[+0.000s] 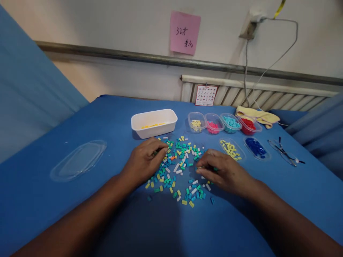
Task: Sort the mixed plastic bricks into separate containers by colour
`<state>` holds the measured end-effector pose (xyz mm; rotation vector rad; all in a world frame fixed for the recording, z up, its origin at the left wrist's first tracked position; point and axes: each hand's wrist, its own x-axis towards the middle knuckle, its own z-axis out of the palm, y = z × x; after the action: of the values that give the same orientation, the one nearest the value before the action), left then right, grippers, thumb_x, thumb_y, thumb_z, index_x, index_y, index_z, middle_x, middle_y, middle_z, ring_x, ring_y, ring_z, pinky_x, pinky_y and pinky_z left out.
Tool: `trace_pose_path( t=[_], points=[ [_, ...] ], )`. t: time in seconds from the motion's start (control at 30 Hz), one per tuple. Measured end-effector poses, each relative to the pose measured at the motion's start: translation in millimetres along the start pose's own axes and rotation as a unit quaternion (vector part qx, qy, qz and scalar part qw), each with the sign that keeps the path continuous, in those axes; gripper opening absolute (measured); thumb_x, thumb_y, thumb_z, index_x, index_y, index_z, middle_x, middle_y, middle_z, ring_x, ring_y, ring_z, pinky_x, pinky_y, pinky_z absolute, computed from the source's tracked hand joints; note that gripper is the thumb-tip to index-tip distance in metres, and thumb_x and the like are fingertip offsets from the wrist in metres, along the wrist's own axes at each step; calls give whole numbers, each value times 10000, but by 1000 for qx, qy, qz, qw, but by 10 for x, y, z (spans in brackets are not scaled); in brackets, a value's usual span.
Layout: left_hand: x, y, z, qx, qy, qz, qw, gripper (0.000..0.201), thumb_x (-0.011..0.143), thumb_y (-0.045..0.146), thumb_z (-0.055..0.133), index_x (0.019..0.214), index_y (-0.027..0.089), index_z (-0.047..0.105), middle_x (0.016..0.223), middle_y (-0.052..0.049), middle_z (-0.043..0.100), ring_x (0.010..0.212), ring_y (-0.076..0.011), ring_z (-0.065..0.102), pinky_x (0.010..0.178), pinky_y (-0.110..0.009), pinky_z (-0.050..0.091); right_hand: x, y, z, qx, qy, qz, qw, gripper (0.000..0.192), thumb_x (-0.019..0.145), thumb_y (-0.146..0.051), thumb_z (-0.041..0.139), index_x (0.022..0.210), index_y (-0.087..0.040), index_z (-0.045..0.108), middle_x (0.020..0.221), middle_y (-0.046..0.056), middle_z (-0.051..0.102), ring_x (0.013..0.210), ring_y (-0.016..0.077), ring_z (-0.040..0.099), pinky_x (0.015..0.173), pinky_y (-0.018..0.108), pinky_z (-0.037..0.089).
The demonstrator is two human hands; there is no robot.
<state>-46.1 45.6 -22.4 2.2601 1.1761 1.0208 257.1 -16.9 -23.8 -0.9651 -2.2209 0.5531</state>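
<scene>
A loose pile of small building bricks [184,156] in green, blue, yellow and white, with one orange brick [173,157], lies spread on the blue cloth. At its left side is my left hand [146,159], thumb and fingers curled together over the bricks; what is between them is hidden. My right hand [223,172] hovers at the pile's right side, thumb and forefinger pinched, with a small pale brick seeming to show at the tips. Just behind the pile stands a white tub [154,132] with some yellow-orange bricks inside.
Clear tubs hold yellow [197,125], pink [213,127], light blue [231,123] and red bricks [248,124]. Nearer are lids with yellow [230,149] and dark blue bricks [255,147]. Glasses [286,152] and a yellow cloth [257,116] lie right; a clear lid [79,160] lies left.
</scene>
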Motion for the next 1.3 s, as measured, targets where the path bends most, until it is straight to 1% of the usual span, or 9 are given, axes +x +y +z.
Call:
trace_pose_path(
  t=[0.1, 0.17, 0.27, 0.47, 0.7, 0.87, 1.0, 1.1, 1.3],
  points=[
    [-116, 337, 74, -138, -30, -74, 987, 175, 1002, 387, 729, 1040, 255, 838, 995, -38, 801, 932, -211, 728, 867, -338, 560, 20, -69, 101, 17, 78, -14, 997, 87, 1071, -232, 709, 1157, -245, 703, 999, 41, 723, 907, 166, 693, 787, 298, 567],
    [-210, 541, 135, -239, -94, -154, 954, 225, 966, 432, 778, 1106, 268, 840, 981, -40, 804, 871, -204, 719, 785, -317, 567, 21, -153, 174, 14, 103, -31, 994, 127, 1069, -203, 697, 1187, -251, 695, 1034, 48, 718, 942, 169, 702, 807, 301, 582],
    [-292, 698, 195, -304, -151, -209, 917, 278, 959, 474, 786, 1119, 253, 842, 935, -54, 785, 837, -205, 700, 746, -311, 561, 4, -267, 274, 10, 110, -54, 992, 169, 1069, -171, 672, 1214, -258, 678, 1042, 53, 706, 938, 171, 704, 790, 299, 597],
    [-280, 667, 225, -296, -167, -206, 918, 236, 935, 450, 808, 983, 222, 847, 915, -64, 787, 850, -197, 692, 783, -307, 537, -15, -314, 360, 17, 114, -53, 992, 252, 1051, -132, 660, 1268, -260, 651, 1027, 49, 715, 927, 181, 703, 784, 304, 605],
    [-273, 640, 274, -388, -192, -286, 855, 312, 841, 464, 863, 904, 173, 769, 821, -33, 715, 730, -146, 598, 676, -265, 464, 15, -336, 381, -25, 105, -86, 990, 167, 1078, -129, 605, 1206, -227, 651, 999, 65, 720, 877, 180, 691, 757, 291, 603],
    [-245, 635, 221, -369, -221, -287, 856, 262, 841, 397, 841, 846, 178, 697, 743, 17, 625, 682, -115, 496, 651, -245, 392, 12, -352, 374, -57, 92, -130, 986, 106, 1092, -177, 620, 1182, -219, 656, 993, 62, 753, 863, 181, 704, 747, 293, 604],
    [-253, 678, 146, -371, -285, -256, 846, 334, 938, 486, 790, 869, 178, 681, 784, 4, 636, 735, -127, 521, 682, -246, 406, -12, -353, 367, -40, 105, -157, 981, 148, 1073, -302, 725, 1190, -236, 662, 967, 34, 773, 819, 164, 715, 744, 293, 593],
    [-260, 688, 132, -395, -305, -232, 835, 427, 1023, 588, 690, 896, 181, 673, 784, -12, 653, 721, -128, 533, 678, -245, 418, -12, -357, 366, -25, 141, -139, 980, 198, 1042, -376, 780, 1152, -247, 677, 911, 8, 792, 786, 151, 735, 737, 282, 591],
    [-256, 607, 205, -432, -260, -234, 831, 463, 1032, 629, 685, 953, 173, 698, 753, -35, 711, 614, -117, 583, 619, -237, 444, 27, -332, 342, 18, 170, -62, 983, 109, 1056, -348, 763, 1038, -252, 715, 827, -10, 783, 729, 134, 736, 700, 255, 566]
  ],
)
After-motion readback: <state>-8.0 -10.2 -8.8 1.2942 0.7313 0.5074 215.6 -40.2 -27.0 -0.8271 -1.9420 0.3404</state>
